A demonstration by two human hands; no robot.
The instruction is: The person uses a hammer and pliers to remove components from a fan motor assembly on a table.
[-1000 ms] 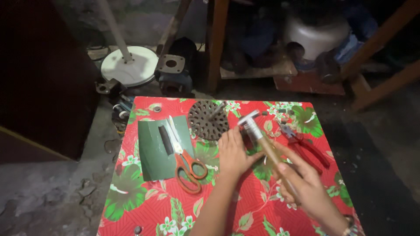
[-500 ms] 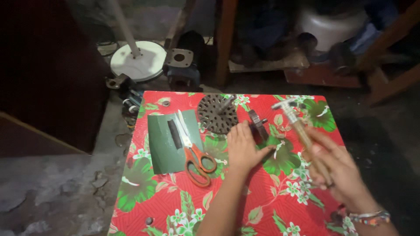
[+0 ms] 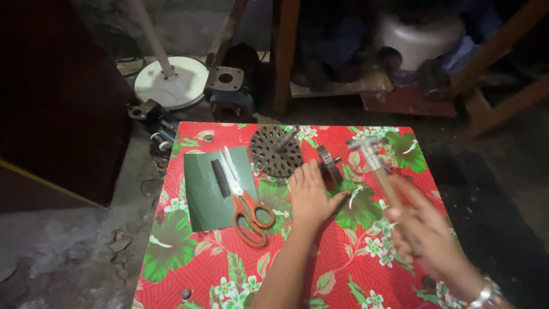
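A small table [image 3: 189,274] under a red floral cloth stands on a rough grey concrete floor [image 3: 63,252], cracked at eight o'clock. A dark panel [image 3: 51,97] fills nine to ten o'clock. At eleven sits a white round fan base [image 3: 171,83]. Wooden furniture legs [image 3: 281,51] and a pale pot [image 3: 420,34] occupy twelve to two. Light is dim.

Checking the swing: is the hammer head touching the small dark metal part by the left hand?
Apart. The head view shows the metal hammer head raised, with red flowered cloth visible between it and the dark round part.
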